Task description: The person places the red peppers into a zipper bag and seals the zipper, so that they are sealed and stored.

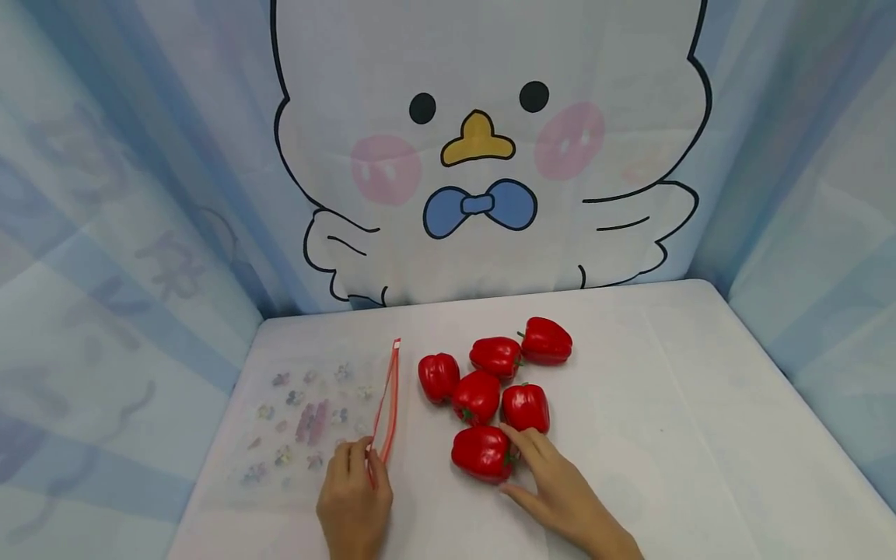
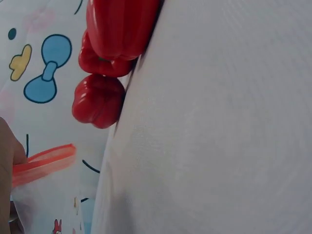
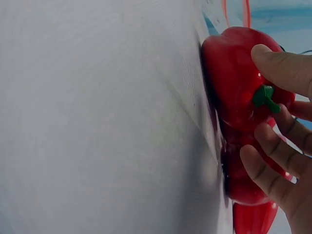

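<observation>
My left hand [image 1: 355,498] pinches the red-edged opening of a clear plastic zip bag [image 1: 311,424] with small printed flowers, which lies flat on the table's left side. The bag's red strip [image 2: 46,163] also shows in the left wrist view, beside part of the hand. Around the green-stemmed end of the nearest red bell pepper [image 1: 481,453], my right hand [image 1: 560,486] has its thumb and fingers spread. In the right wrist view the thumb lies over that pepper [image 3: 231,73], the other fingers loosely bent beside it; firm contact cannot be made out.
Several more red bell peppers cluster just behind the nearest one, among them a left one [image 1: 439,378] and a far right one [image 1: 547,341]. The white table [image 1: 672,389] meets a curtain [image 1: 483,264] printed with a cartoon bird at its back edge.
</observation>
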